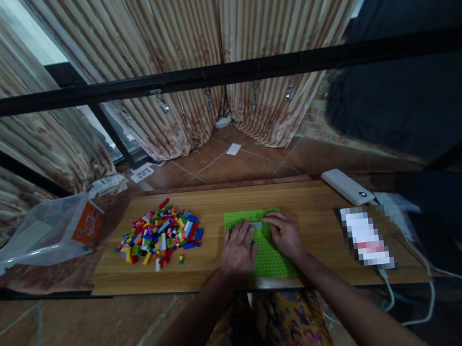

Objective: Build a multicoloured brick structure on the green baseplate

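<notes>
Here a grey brick (256, 224) lies between flatly extended left fingers (239, 231) and right fingers (273, 219) of unclear grip, over a green baseplate (270, 259), worktop (318, 213) below, curtains (183, 29) beyond.

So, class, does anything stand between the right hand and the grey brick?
Nothing visible does: the right hand is at the right end of the grey brick, over the green baseplate. The brick pile lies off to the left.

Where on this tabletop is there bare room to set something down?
The wooden tabletop is bare between the brick pile and green baseplate, and between baseplate and white power bank. Crowded: the pile itself, the right end around the pixelated item, and the baseplate, under left hand and right hand.
</notes>
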Motion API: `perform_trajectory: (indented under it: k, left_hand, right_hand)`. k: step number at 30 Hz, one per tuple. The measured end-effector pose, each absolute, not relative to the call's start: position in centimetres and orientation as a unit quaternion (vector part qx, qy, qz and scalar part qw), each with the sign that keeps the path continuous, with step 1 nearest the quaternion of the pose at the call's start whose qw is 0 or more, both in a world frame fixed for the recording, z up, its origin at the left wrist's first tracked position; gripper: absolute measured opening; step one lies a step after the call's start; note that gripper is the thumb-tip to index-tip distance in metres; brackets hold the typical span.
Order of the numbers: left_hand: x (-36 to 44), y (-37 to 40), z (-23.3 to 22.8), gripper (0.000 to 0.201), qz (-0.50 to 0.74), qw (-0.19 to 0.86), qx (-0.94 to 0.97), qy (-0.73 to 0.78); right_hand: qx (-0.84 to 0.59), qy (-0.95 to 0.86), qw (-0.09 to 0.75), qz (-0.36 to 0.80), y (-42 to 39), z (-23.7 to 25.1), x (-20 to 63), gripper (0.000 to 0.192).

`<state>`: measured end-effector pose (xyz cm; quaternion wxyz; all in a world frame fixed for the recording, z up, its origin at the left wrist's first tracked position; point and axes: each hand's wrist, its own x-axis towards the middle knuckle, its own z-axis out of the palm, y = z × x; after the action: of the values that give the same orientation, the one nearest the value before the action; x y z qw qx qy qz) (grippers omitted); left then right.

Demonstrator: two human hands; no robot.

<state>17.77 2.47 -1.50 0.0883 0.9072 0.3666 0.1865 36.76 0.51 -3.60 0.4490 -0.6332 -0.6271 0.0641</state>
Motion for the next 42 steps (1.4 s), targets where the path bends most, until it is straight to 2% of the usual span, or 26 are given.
perform_trajectory:
  k: [6,11,18,22,28,34,42]
  left_hand:
    - [17.9,2.7,-2.4,0.047,0.181,0.073,0.919,0.343]
    - [18.2,2.9,-3.1,0.049,0.169,0.059,0.924,0.338]
    - [18.5,2.6,-3.7,0.051,0.159,0.058,0.923,0.344]
    - [18.3,2.2,-3.4,0.053,0.174,0.087,0.915,0.354]
    - [17.7,1.6,-2.0,0.055,0.215,0.129,0.883,0.396]
    - [17.3,2.0,-1.6,0.063,0.264,0.150,0.819,0.487]
    - [17.4,2.2,-2.1,0.071,0.301,0.174,0.806,0.480]
  right_hand:
    - [-0.641,-0.695,0.324,-0.013,-0.1,-3.0,36.2,0.040]
    - [-0.647,-0.735,0.191,-0.070,-0.6,-2.3,35.1,0.034]
    - [-0.653,-0.750,0.082,-0.066,-1.0,-1.0,33.7,0.029]
    - [-0.664,-0.740,0.092,-0.056,-1.2,-0.8,33.7,0.037]
    - [-0.701,-0.702,0.124,0.025,0.2,0.3,34.7,0.039]
    - [-0.734,-0.660,0.158,0.002,3.2,0.8,35.3,0.036]
    - [-0.728,-0.655,0.202,-0.019,8.2,0.0,31.8,0.034]
